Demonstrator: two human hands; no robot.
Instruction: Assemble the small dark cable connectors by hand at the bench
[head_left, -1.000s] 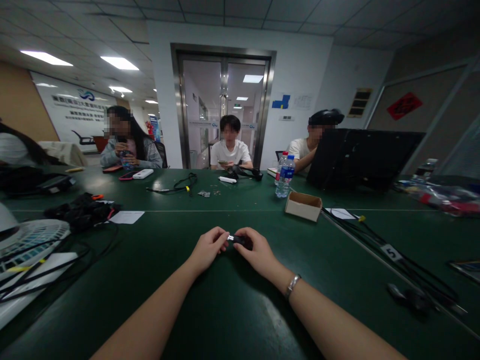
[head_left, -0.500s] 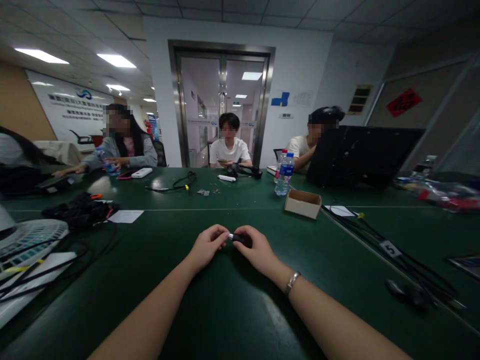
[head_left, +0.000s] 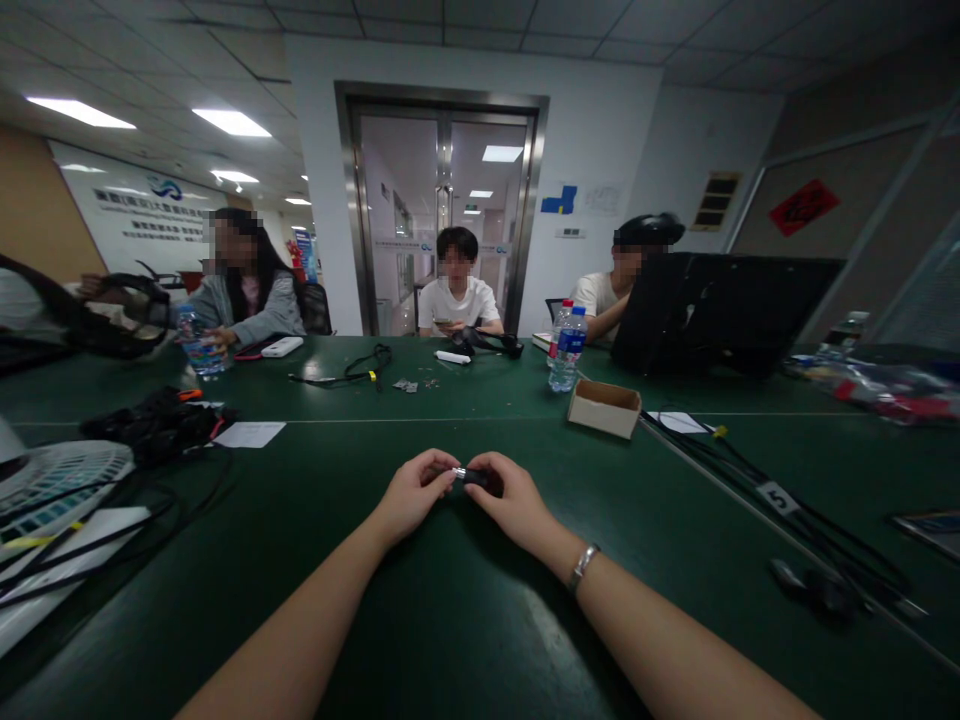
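Note:
A small black cylinder with a silver end [head_left: 471,477] lies level between my two hands, just above the green table [head_left: 450,600]. My right hand [head_left: 514,500] is closed around its black part, thumb and fingers pinching it. At the silver end, the fingertips of my left hand [head_left: 412,492] are pressed together in a pinch. Its exact kind is too small to make out, and my right fingers cover part of the black body.
An open cardboard box [head_left: 604,408] and water bottles [head_left: 568,350] stand ahead to the right. Black cables [head_left: 757,485] run along the right side. A white fan [head_left: 67,480] and a tangle of black gear [head_left: 154,425] are at left. Several people sit across the table.
My hands and the cylinder hold almost the same position. Across the table at left, a person's hand has moved with a water bottle, and dark gear at the far left has been lifted.

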